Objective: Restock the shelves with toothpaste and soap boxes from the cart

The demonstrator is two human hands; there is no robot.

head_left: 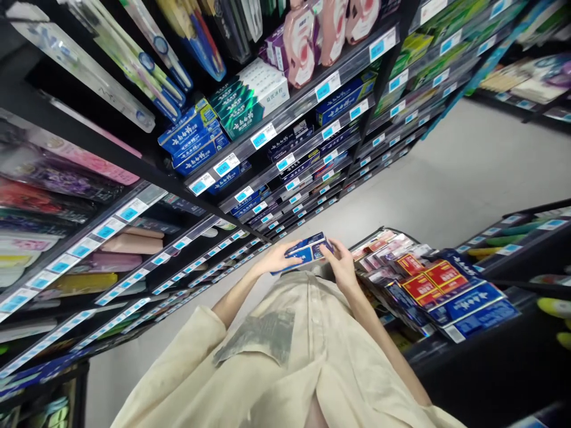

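Observation:
In front of my waist, both hands hold a blue toothpaste box (304,254), perhaps more than one stacked together. My left hand (277,258) wraps round its left end, thumb laid over the top face. At the opposite end, my right hand (342,264) grips with its fingers and thumb. Parts of the box are covered by the fingers, and its print is too small to read. Similar blue toothpaste boxes (198,142) lie stacked on the shelf ahead, beside green and white boxes (254,95).
Tall shelves with price tags (263,137) run along the left and ahead. Pink bottles (301,50) stand on the upper shelf. At my right, a display holds red boxes (432,282) and blue boxes (475,306). Pale floor (446,160) shows between the shelves.

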